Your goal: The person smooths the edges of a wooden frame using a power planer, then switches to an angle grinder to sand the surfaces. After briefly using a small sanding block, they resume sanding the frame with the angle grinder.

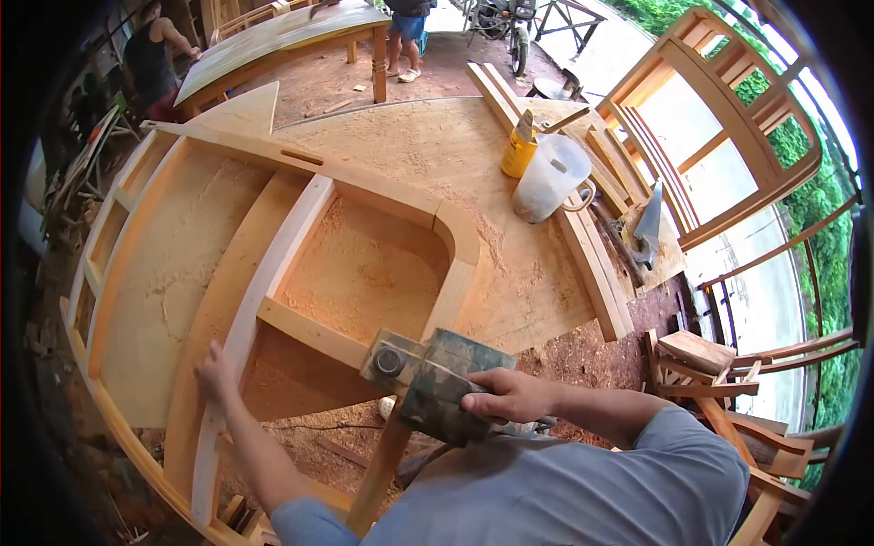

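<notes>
Right hand (512, 396): fingers clamped on rear of scuffed dark-green-and-grey boxy power tool (446, 369), near centre, at right end of short light-brown wooden crossbar (312, 333). Left hand (215, 373): left of tool, at pale whitish wooden slat (259, 289); fingers bent, cannot tell whether gripping. Crossbar and slat part of large round-cornered wooden frame (364, 185), lying over broad shavings-strewn plywood sheet (391, 136). Far right: translucent plastic jug (549, 177), yellow bottle (518, 153) just beside it, grey-bladed handsaw (649, 223) farther right.
</notes>
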Demonstrator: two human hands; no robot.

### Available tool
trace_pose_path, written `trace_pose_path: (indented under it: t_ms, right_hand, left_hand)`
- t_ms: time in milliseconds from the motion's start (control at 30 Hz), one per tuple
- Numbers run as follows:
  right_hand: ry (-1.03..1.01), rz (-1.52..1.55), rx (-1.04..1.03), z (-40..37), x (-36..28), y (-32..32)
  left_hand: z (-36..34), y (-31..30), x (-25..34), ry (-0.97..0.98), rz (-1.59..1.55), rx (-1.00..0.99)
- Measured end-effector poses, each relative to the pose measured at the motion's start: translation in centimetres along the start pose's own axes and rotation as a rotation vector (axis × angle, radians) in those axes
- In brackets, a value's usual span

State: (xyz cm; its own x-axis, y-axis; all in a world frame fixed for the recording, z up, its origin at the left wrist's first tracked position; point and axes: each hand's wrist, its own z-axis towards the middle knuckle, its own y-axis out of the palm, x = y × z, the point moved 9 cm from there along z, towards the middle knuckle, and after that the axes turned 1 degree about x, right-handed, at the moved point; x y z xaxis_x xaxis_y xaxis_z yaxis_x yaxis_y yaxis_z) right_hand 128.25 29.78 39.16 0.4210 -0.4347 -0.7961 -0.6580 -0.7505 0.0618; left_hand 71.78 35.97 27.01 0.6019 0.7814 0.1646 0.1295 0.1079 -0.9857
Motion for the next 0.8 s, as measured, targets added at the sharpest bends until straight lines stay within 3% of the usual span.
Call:
trace_pose_path:
  t_ms: [67,133,267,433,533,800]
  right_hand:
    - [0.016,0.019,-0.005,0.1,0.0,0.0]
    - [-0.006,-0.007,-0.002,0.2,-0.4,0.1]
    - [-0.088,-0.063,0.061,2.2,-0.6,0.2]
    - [-0.155,-0.184,0.085,5.2,-4.4,0.9]
    - [-0.262,-0.195,0.154,7.9,-6.4,1.4]
    - [-0.278,-0.227,0.199,14.0,-11.4,2.8]
  left_hand:
    - [0.9,-0.1,-3.5,-0.046,0.045,-0.032]
    - [0.5,-1.2,-6.2,-0.260,-0.110,0.007]
    - [-0.8,-3.0,-3.7,-0.133,-0.149,0.110]
    - [-2.2,-3.6,-3.7,-0.307,-0.101,0.027]
    - [-1.4,-2.9,-4.0,-0.253,-0.136,0.050]
    - [-1.5,-2.5,-4.2,-0.262,-0.112,0.109]
